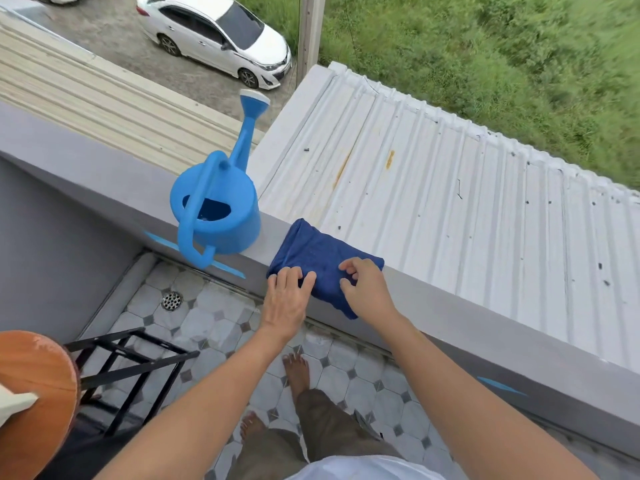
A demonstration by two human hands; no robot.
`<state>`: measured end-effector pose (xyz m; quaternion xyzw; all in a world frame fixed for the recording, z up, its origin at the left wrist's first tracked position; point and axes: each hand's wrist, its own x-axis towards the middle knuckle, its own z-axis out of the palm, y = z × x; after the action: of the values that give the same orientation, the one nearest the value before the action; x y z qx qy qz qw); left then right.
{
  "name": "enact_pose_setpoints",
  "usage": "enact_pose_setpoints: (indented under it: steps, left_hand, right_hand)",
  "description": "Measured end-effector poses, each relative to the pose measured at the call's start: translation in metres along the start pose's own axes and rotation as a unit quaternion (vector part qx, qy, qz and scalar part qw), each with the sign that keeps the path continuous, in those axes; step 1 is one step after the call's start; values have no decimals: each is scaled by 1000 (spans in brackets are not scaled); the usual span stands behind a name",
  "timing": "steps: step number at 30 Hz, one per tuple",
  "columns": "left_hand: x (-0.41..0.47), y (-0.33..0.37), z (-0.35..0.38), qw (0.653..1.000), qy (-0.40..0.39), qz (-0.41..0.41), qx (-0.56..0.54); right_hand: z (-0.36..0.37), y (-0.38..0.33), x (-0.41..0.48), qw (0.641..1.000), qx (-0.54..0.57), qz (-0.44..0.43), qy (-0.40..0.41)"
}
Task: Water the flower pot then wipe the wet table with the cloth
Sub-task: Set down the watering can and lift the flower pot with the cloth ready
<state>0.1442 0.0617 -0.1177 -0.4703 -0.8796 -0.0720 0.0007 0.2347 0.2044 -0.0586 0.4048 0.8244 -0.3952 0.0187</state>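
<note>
Seemingly mid-task: watering can parked on ledge, left hand flat and right hand curled on folded cloth, wiping undone.

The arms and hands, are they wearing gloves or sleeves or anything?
No gloves. The left hand and the right hand are bare, and so are both forearms: no sleeve reaches them. No watch, ring or bracelet shows. The person wears olive-brown trousers and a white top, with bare feet.
</note>
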Motion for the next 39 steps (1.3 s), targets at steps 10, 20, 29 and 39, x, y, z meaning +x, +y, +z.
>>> enact_pose_setpoints:
  steps: [10,20,29,39]
  left_hand:
    - [-4,5,-11,980,98,-48,-167]
    - [-27,-19,-114,810,26,-168,-562]
    - [-87,-109,-188,695,146,-339,-617]
    - [-206,-174,-222,601,308,-506,-536]
  right_hand:
    - [-3,3,-4,1000,11,-6,-7]
    - [-9,-57,-24,984,-30,-176,15]
    - [23,-154,-46,908,45,-329,-256]
    - [135,-256,-99,821,-10,-389,-418]
